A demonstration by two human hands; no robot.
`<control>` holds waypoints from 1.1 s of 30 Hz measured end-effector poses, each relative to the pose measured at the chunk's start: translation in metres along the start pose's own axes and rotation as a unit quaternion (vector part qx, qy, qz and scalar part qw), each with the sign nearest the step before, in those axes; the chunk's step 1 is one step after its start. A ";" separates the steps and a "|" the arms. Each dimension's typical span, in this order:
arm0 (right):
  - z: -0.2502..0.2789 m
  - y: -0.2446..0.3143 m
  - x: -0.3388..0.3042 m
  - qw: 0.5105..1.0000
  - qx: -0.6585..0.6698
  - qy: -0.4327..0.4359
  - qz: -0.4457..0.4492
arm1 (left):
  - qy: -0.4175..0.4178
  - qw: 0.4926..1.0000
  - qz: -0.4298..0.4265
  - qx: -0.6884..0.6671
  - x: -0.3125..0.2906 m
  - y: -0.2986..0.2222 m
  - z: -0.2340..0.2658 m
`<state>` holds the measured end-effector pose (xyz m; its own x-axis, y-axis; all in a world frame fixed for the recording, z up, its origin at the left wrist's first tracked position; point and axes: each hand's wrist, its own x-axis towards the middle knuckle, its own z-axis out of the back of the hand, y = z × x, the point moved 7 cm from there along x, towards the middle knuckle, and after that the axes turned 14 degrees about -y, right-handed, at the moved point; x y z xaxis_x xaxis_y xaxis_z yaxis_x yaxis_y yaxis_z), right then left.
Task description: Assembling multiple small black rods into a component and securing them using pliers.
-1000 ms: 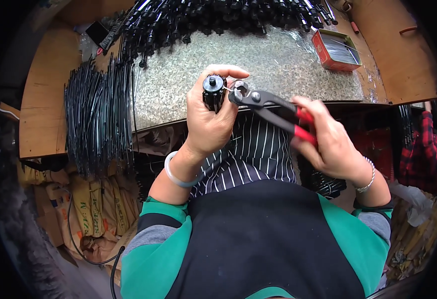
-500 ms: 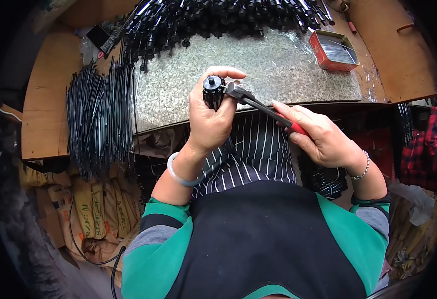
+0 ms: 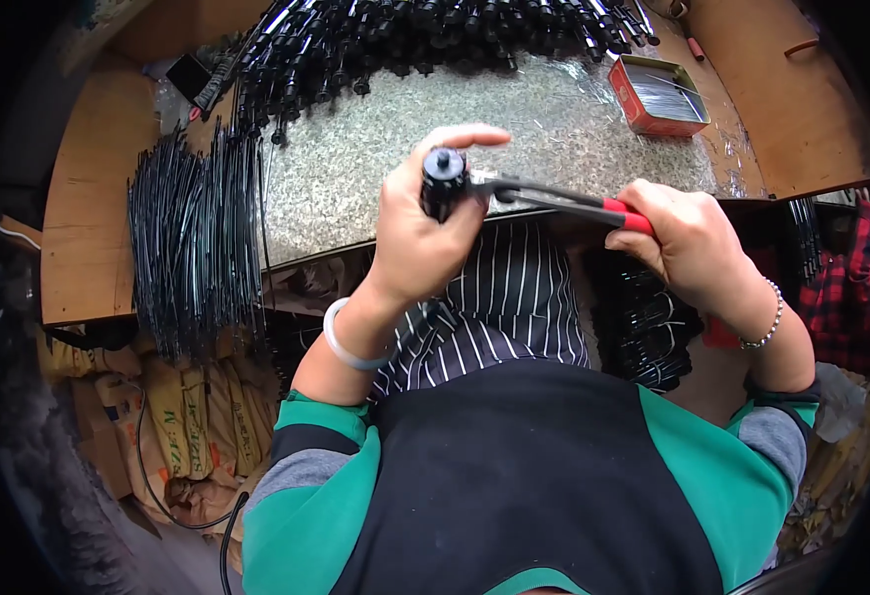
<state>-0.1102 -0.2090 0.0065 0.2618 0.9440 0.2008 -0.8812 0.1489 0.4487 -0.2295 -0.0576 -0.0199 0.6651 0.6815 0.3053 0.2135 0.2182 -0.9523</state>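
Small assembly workshop: speckled grey stone-topped workbench w/ plywood sides, heaps of identical black knobbed rods piled beyond the fingers, bundle of thin black wire rods hanging off to their left, red metal tin of pins to their upper right.

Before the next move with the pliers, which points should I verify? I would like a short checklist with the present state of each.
1. Left hand wraps the black cylindrical part firmly: ok.
2. Right hand closes around the red handles of the pliers: ok.
3. Plier nose meets the side of the part, near its top: ok.
4. What exactly the nose grips there: cannot tell, too small.
5. Index finger of the left hand stays above and away from the nose: ok.
6. Red tin and the black rods on the table lie apart from both hands: ok.
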 end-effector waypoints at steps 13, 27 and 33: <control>-0.055 -0.020 0.020 0.943 0.160 -0.290 0.036 | -0.221 0.780 0.202 -0.549 0.025 0.037 0.012; -0.032 0.045 0.087 0.883 0.403 -0.214 0.109 | -0.126 0.967 -0.214 -0.051 0.034 -0.059 0.006; -0.011 0.037 0.069 0.896 0.228 -0.371 0.089 | -0.103 0.968 -0.226 -0.048 0.041 -0.073 0.005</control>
<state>-0.1290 -0.1354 0.0272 0.4716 0.4597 0.7525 -0.7274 -0.2796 0.6266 -0.2216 -0.0421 0.0624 0.3334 0.6591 0.6741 0.5207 0.4674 -0.7145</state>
